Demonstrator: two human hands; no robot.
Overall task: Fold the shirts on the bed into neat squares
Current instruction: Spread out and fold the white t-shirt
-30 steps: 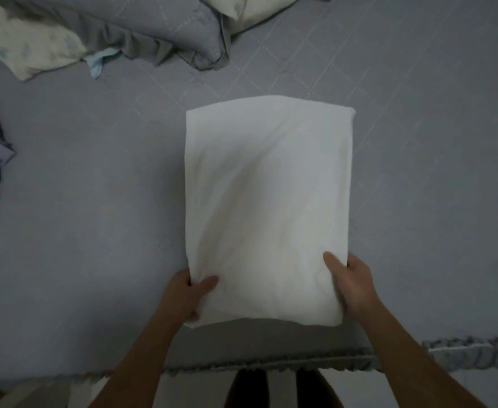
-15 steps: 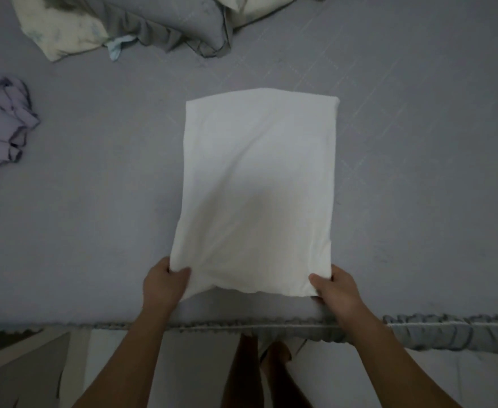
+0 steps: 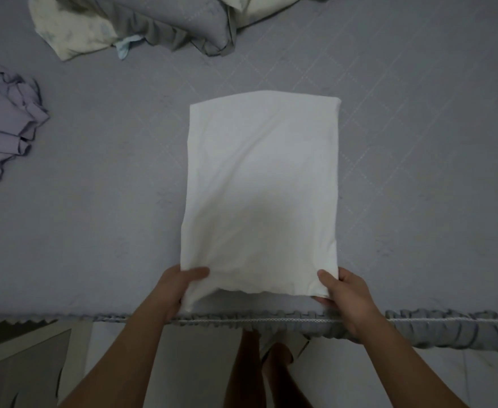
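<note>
The white shirt (image 3: 261, 195) lies flat on the grey bed (image 3: 418, 142) as a tall rectangle, already narrowed by its side folds; its long axis runs straight away from the person, from the near hem just inside the bed's ruffled edge (image 3: 436, 323) to the far folded end toward the pillows (image 3: 165, 28). The left hand (image 3: 180, 285) pinches the near left corner, thumb on top of the cloth and fingers hidden beneath it; the right hand (image 3: 343, 290) grips the near right corner in the same way, thumb over, fingers curled under; both hold cloth, neither is idle. The hem between them sags a little and the left corner looks slightly lifted off the bed; the far end rests flat.

What the coming move seems to turn on is this: all of the shirt lies ahead of the hands, along one line, and both hands sit at equal reach at its near end; so a fold to a square would likely mean carrying the near hem forward along that axis and laying it toward the far edge, the two corners travelling together so the sides stay aligned; if one hand leads, the sides will probably skew.

A crumpled lilac garment (image 3: 3, 128) waits well apart at the left of the bed, unfolded.
</note>
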